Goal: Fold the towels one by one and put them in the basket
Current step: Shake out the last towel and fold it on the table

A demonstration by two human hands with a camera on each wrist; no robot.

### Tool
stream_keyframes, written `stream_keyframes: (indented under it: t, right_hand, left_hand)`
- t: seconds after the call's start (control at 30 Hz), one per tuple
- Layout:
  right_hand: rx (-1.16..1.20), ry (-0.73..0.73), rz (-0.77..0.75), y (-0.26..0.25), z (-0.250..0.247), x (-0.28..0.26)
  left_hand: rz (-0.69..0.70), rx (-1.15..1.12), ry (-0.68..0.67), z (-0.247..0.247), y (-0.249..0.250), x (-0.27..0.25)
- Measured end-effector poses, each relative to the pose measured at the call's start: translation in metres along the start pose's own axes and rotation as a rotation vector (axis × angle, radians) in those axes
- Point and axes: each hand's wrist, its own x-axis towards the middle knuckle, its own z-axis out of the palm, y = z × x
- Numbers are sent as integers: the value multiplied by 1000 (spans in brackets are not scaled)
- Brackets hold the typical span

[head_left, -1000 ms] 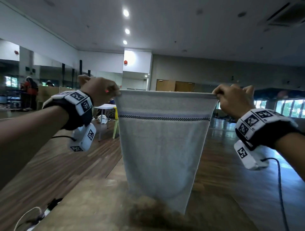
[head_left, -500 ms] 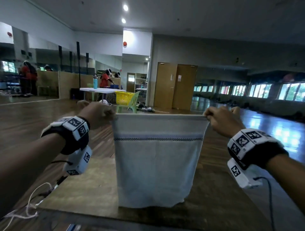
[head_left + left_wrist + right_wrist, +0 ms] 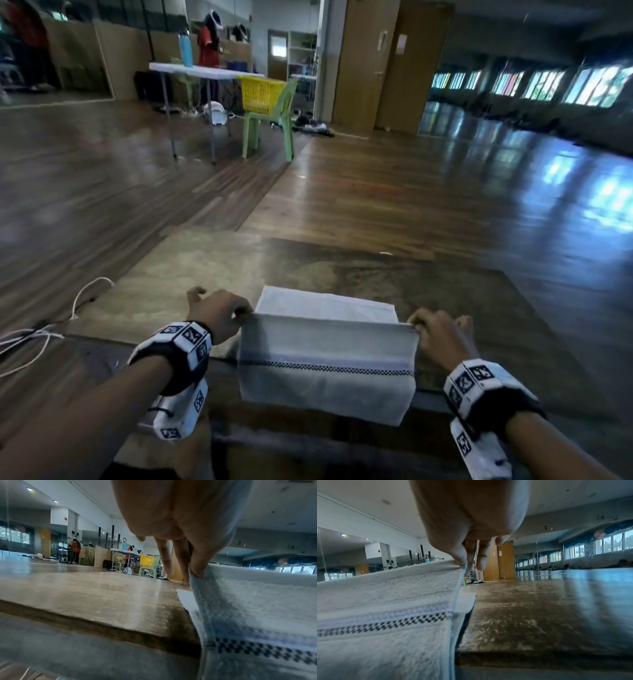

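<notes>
A white towel with a dark checkered stripe is held by its top edge low over the near edge of the wooden table. Its far part lies flat on the tabletop and its near part hangs toward me. My left hand pinches the top left corner between thumb and fingers. The right hand pinches the top right corner, thumb on the cloth. The towel fills the right of the left wrist view, and the towel fills the left of the right wrist view. A yellow basket sits on a green chair far across the room.
The green chair and a white folding table stand far off on the wood floor, with a person in red behind them. White cables trail at the table's left. Wooden doors are beyond.
Both hands have come down from chest height to just above the table, still holding the towel's top corners. The towel's lower part has landed on the tabletop. My view has tipped downward.
</notes>
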Motion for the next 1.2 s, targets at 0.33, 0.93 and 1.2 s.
stream_keyframes:
  t: [0.33,0.93,1.2]
  right_hand:
    - [95,15,55,12,39,85]
    - [170,-329,-107,27,59,112]
    - [354,-264,-91,17,9,83]
  left_hand:
    - [36,-137,100,26,11,92]
    - [148,-221,-122,36,12,129]
    - [162,-304,-6,-9,11,90]
